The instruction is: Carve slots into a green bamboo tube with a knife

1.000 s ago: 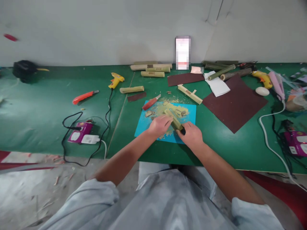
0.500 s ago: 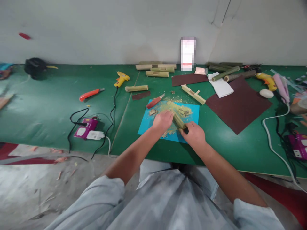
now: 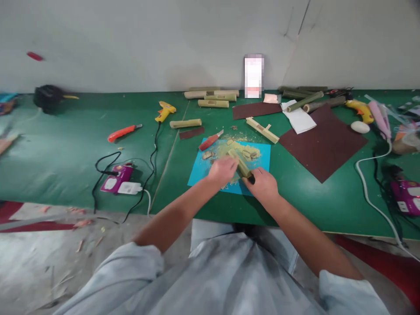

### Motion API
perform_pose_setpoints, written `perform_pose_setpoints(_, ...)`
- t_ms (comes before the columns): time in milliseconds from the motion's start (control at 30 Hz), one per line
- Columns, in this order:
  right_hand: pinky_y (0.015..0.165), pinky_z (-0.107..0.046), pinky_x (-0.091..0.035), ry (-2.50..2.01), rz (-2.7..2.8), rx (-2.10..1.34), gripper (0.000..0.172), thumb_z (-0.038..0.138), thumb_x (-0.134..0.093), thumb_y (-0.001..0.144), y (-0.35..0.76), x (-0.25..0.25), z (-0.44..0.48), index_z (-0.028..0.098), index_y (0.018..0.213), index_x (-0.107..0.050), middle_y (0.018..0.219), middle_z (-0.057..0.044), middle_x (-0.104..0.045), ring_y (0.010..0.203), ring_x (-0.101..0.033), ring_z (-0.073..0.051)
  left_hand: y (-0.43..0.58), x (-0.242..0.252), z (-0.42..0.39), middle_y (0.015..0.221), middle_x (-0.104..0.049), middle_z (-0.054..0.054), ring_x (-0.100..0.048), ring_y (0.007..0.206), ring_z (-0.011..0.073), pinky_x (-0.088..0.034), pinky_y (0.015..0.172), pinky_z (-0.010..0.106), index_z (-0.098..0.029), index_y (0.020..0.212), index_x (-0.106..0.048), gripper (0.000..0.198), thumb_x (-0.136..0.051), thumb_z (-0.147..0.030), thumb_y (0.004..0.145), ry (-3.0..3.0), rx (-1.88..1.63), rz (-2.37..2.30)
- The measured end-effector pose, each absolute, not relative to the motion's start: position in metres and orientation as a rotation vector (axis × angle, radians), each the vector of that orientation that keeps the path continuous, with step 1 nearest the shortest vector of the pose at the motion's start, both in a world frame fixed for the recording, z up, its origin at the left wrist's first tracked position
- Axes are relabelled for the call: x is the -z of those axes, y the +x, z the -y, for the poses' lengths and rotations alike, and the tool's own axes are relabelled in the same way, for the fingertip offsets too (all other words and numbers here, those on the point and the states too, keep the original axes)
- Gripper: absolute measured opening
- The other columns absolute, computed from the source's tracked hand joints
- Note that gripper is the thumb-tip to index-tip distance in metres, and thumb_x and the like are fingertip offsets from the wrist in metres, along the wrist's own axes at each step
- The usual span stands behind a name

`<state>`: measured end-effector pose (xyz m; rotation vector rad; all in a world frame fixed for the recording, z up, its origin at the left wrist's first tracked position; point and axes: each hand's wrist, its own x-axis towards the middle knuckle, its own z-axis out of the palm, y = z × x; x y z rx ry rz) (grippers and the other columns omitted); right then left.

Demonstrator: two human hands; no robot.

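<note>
a pixelled block (image 3: 253, 76) propped against the far wall hides whatever stands there, and the right edge of the view cuts off a purple power strip (image 3: 407, 195) and a white cable (image 3: 370, 192). the palms of both hands face down, so we cannot see the fingers' undersides. a small black tip (image 3: 251, 178) pokes out of the right hand (image 3: 264, 187); whether it belongs to a tool or to the stick's end we cannot tell. that right hand is folded tight around it, knuckles up, at the near end of a green bamboo piece (image 3: 239, 162). the bamboo piece lies aslant over a blue mat (image 3: 262, 153) on the green table (image 3: 65, 153), its far end pointing away and to the left. the left hand (image 3: 222, 170) is curled over the bamboo piece from the left, fingers closed on its middle. pale shavings (image 3: 226, 148) and short offcuts are heaped on the far half of the mat. a red-handled knife (image 3: 210, 140) lies at the mat's far left corner, touching its edge. a large brown sandpaper sheet (image 3: 323, 142) lies to the right, apart from the mat. further left lie a yellow glue gun (image 3: 165, 110) and an orange utility knife (image 3: 123, 132).
</note>
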<state>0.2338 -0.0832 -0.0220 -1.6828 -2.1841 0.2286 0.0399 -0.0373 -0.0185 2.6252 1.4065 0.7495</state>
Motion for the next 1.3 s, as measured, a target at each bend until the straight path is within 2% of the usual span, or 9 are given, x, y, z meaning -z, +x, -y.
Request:
perform_pose_setpoints(100,0.068,-0.031,-0.039,-1.655,2.218,-0.253,0.025,0.042,-0.061,0.091,0.233,0.021,0.083,0.017,0.089,-0.066,0.087,-0.007,-0.068,0.079,-0.061,-0.02,0.039,0.016,0.041,0.072,-0.063,0.004,-0.06,0.071,0.0149,-0.049,0.067,0.026,-0.019,0.081,-0.066,0.037,-0.041,-0.034,0.103,2.688,-0.707,-1.21)
perform_pose_setpoints(200,0.068,-0.031,-0.039,-1.693,2.193,-0.232,0.029,0.045,-0.064,0.09,0.232,0.021,0.083,0.017,0.092,-0.067,0.088,-0.008,-0.068,0.08,-0.062,-0.02,0.035,0.015,0.04,0.07,-0.061,0.005,-0.059,0.068,0.0155,-0.048,0.064,0.027,-0.016,0.08,-0.065,0.041,-0.036,-0.032,0.105,2.675,-0.755,-1.27)
perform_pose_setpoints(400,0.067,-0.031,-0.039,-1.67,2.197,-0.226,0.028,0.045,-0.063,0.09,0.232,0.024,0.083,0.017,0.092,-0.067,0.087,-0.008,-0.069,0.078,-0.061,-0.02,0.034,0.016,0.039,0.077,-0.066,0.006,-0.062,0.074,0.0166,-0.051,0.066,0.027,-0.016,0.097,-0.069,0.036,-0.037,-0.031,0.105,2.764,-0.73,-1.083)
perform_pose_setpoints(533,0.068,-0.031,-0.039,-1.687,2.175,-0.215,0.028,0.044,-0.063,0.089,0.233,0.026,0.083,0.017,0.092,-0.067,0.088,-0.008,-0.069,0.079,-0.061,-0.02,0.037,0.018,0.042,0.078,-0.065,0.008,-0.063,0.074,0.0178,-0.051,0.066,0.029,-0.014,0.096,-0.068,0.038,-0.034,-0.028,0.105,2.755,-0.794,-1.147)
perform_pose_setpoints(633,0.069,-0.03,-0.039,-1.667,2.194,-0.221,0.023,0.04,-0.061,0.091,0.233,0.026,0.084,0.018,0.091,-0.067,0.088,-0.008,-0.069,0.08,-0.061,-0.02,0.039,0.019,0.045,0.078,-0.066,0.006,-0.063,0.076,0.0166,-0.051,0.068,0.027,-0.016,0.096,-0.068,0.033,-0.039,-0.028,0.105,2.788,-0.736,-1.023)
perform_pose_setpoints(733,0.068,-0.031,-0.039,-1.691,2.187,-0.222,0.026,0.043,-0.061,0.09,0.233,0.025,0.083,0.017,0.092,-0.068,0.089,-0.009,-0.069,0.079,-0.061,-0.02,0.039,0.018,0.044,0.081,-0.067,0.007,-0.064,0.077,0.0168,-0.052,0.07,0.028,-0.015,0.097,-0.068,0.034,-0.037,-0.027,0.105,2.774,-0.782,-1.059)
perform_pose_setpoints(1133,0.069,-0.031,-0.038,-1.678,2.216,-0.243,0.023,0.04,-0.061,0.091,0.234,0.024,0.083,0.018,0.091,-0.067,0.09,-0.008,-0.069,0.08,-0.061,-0.02,0.042,0.017,0.044,0.078,-0.065,0.006,-0.062,0.075,0.0172,-0.052,0.068,0.029,-0.016,0.095,-0.069,0.034,-0.039,-0.029,0.105,2.783,-0.729,-0.944)
perform_pose_setpoints(1300,0.068,-0.032,-0.037,-1.694,2.203,-0.211,0.029,0.046,-0.061,0.091,0.232,0.024,0.083,0.018,0.092,-0.067,0.09,-0.009,-0.07,0.079,-0.061,-0.021,0.035,0.018,0.044,0.08,-0.066,0.007,-0.063,0.076,0.0169,-0.052,0.068,0.028,-0.016,0.101,-0.068,0.033,-0.038,-0.028,0.105,2.742,-0.808,-1.042)
